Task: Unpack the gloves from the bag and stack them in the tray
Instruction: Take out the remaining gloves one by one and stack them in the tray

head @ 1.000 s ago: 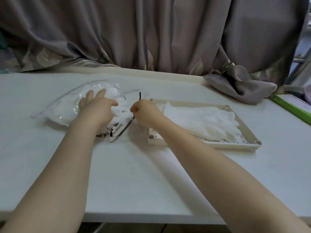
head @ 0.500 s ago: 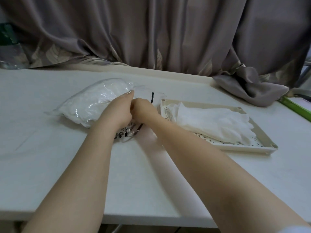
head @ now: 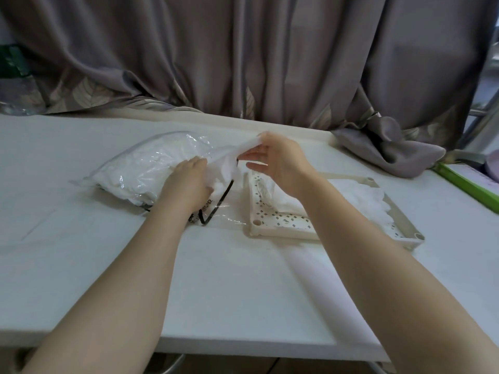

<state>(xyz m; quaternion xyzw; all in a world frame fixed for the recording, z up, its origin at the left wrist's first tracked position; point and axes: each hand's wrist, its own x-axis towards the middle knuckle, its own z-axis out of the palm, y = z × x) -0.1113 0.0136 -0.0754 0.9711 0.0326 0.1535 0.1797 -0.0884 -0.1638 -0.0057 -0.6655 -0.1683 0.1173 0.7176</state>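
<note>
Gloves (head: 359, 197) in tray (head: 272, 221).

A single wide-angle view comes from the person's head, looking forward and down over a white table (head: 81, 265). Both forearms enter from the bottom corners and run up to the middle of the frame, so the camera sits close above the near table edge. The far edge crosses the upper middle, with a grey curtain (head: 243, 55) filling the top. Straight lines bow toward the frame's edges. There is no second view to share any part of the scene.
</note>
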